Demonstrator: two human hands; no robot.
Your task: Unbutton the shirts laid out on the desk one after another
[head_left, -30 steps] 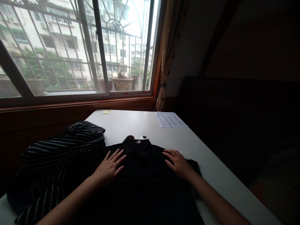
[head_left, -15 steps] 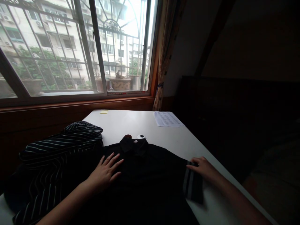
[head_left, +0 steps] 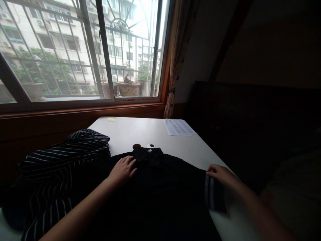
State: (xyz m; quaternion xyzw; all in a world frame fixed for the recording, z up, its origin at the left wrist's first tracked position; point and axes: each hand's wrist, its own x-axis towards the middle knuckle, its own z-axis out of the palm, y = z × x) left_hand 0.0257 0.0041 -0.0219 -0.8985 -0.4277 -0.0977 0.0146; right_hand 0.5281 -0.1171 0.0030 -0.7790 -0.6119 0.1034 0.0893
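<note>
A black collared shirt (head_left: 160,194) lies spread on the white table, its collar toward the window. My left hand (head_left: 123,170) rests palm down on the shirt beside the collar, fingers lying on the cloth with the thumb apart. At the shirt's right shoulder edge, my right hand (head_left: 217,173) pinches the top of the short sleeve. Grey stripes run along the sleeve's cuff (head_left: 216,195), which hangs below that hand. To the left, a black garment with white stripes (head_left: 65,150) lies bunched up. The shirt's lower part is too dark to make out.
On the white table (head_left: 140,129) are a yellow note (head_left: 111,119) and printed sheets (head_left: 180,127) at the far end. A white ring-shaped item (head_left: 151,146) and a brown round item (head_left: 136,146) sit just beyond the collar. A barred window (head_left: 105,57) stands behind.
My right hand has moved right with the sleeve, and the shirt and collar have shifted slightly right. My left hand has slid up and right, its fingers less spread.
</note>
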